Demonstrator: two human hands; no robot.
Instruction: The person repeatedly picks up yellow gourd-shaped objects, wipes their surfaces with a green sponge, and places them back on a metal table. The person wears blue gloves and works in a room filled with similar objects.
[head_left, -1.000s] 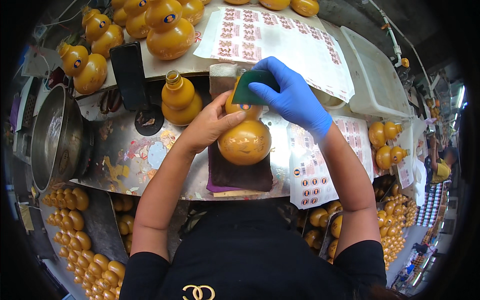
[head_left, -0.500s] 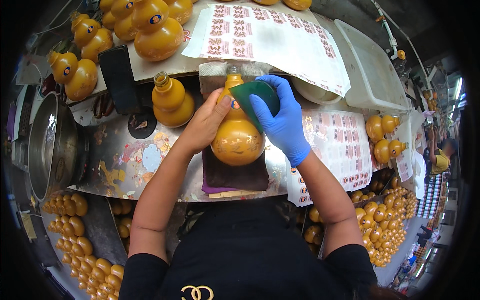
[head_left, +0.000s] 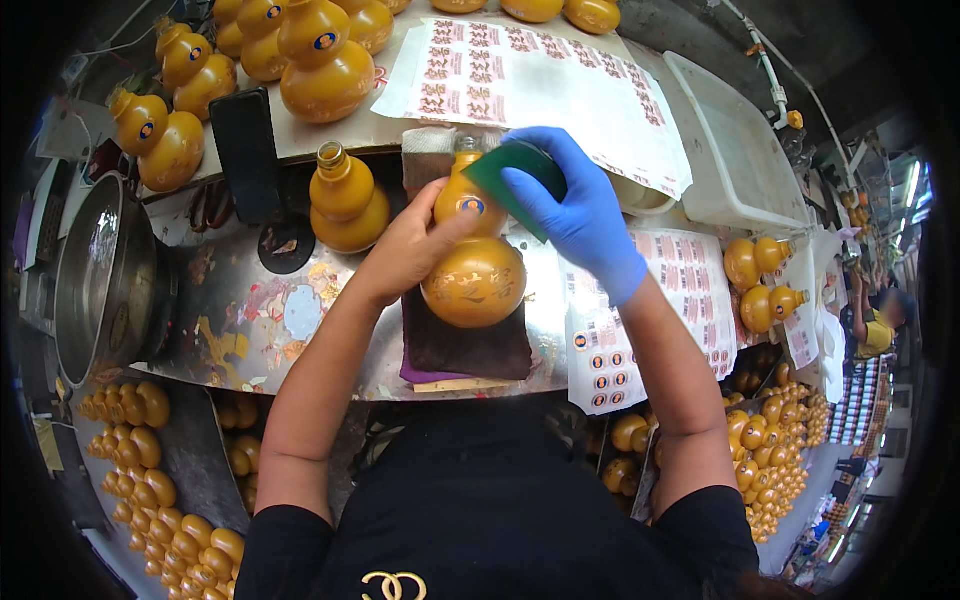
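My left hand (head_left: 415, 250) grips the gourd bottle (head_left: 473, 270); my gloved right hand (head_left: 570, 205) has slid its green squeegee (head_left: 500, 180) up to the neck.

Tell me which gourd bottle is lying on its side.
The gourd bottle on the dark cloth, under both hands; the others nearby stand upright.

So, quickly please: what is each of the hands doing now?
Left hand: closed on the gourd bottle.
Right hand: closed on the green pad.
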